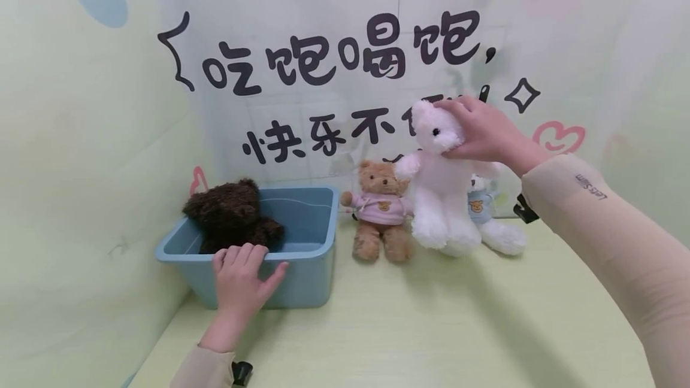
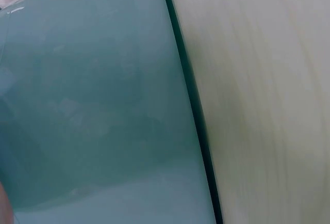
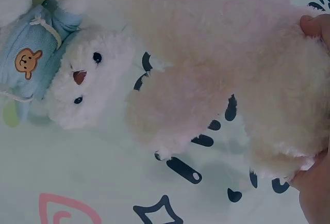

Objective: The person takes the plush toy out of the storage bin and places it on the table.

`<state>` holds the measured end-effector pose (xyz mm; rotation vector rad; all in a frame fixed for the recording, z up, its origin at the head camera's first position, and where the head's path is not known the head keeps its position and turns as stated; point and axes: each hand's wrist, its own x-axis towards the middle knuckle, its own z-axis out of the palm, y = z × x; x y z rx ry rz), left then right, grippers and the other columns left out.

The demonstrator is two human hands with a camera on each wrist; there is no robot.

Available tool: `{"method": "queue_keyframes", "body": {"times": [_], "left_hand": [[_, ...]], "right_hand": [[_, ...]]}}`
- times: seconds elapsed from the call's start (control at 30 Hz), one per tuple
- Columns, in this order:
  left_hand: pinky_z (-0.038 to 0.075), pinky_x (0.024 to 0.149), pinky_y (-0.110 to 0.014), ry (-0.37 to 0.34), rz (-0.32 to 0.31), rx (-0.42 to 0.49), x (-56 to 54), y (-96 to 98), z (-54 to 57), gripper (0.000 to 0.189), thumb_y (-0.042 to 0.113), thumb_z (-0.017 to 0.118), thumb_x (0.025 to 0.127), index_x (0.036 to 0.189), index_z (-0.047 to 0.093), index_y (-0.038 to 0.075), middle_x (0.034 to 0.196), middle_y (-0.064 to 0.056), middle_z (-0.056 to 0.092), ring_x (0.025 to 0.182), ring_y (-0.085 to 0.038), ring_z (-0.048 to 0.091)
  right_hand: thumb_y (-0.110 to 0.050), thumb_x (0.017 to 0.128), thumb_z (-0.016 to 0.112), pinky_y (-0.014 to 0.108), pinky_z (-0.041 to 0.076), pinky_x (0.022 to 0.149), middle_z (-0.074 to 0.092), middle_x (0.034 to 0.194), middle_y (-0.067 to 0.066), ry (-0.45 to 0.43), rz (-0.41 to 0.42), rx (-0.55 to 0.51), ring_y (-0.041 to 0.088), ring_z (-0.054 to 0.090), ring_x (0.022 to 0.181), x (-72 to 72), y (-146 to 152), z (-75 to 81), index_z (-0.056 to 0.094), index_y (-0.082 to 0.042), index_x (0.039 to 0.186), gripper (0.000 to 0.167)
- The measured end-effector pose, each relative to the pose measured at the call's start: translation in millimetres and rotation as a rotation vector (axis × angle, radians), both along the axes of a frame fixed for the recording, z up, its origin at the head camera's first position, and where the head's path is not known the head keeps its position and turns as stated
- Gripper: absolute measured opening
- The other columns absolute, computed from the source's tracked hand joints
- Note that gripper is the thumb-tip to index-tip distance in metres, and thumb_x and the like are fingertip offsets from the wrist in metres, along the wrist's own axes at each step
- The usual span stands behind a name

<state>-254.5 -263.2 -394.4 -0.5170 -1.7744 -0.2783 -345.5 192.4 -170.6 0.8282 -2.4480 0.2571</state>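
Note:
My right hand [image 1: 480, 130] grips a pale pink plush bear [image 1: 444, 190] by its head, holding it upright in front of the printed backdrop. In the right wrist view, fingertips [image 3: 315, 25] press into its fluffy fur. My left hand [image 1: 242, 277] holds the front rim of a blue plastic bin [image 1: 302, 283], its fingers bent over the edge and the thumb spread along the outside. Inside the bin leans a dark brown plush bear [image 1: 223, 208]. The left wrist view shows mostly the bin wall [image 2: 98, 105]; a sliver of skin appears at its left edge.
A light brown plush bear [image 1: 384, 208] in a pink hoodie sits right of the bin. Behind the pink bear, a white plush bear [image 3: 93, 79] in a blue top is partly hidden. All stand on a pale wooden table [image 1: 388, 328] against the backdrop [image 1: 302, 5].

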Motion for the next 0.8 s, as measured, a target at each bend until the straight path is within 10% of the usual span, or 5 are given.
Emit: {"method": "queue_keyframes", "body": {"times": [0.8], "left_hand": [[0.029, 0.075, -0.054, 0.003, -0.009, -0.005, -1.0, -1.1, -1.1, 0.048, 0.053, 0.054, 0.088, 0.079, 0.058, 0.006, 0.070, -0.008, 0.052, 0.065, -0.032, 0.044]], "right_hand": [[-0.025, 0.063, 0.087, 0.057, 0.042, 0.084, 0.056, 0.121, 0.018, -0.014, 0.024, 0.101, 0.039, 0.055, 0.103, 18.2, 55, -66.2, 0.051, -0.012, 0.134, 0.080]]}}
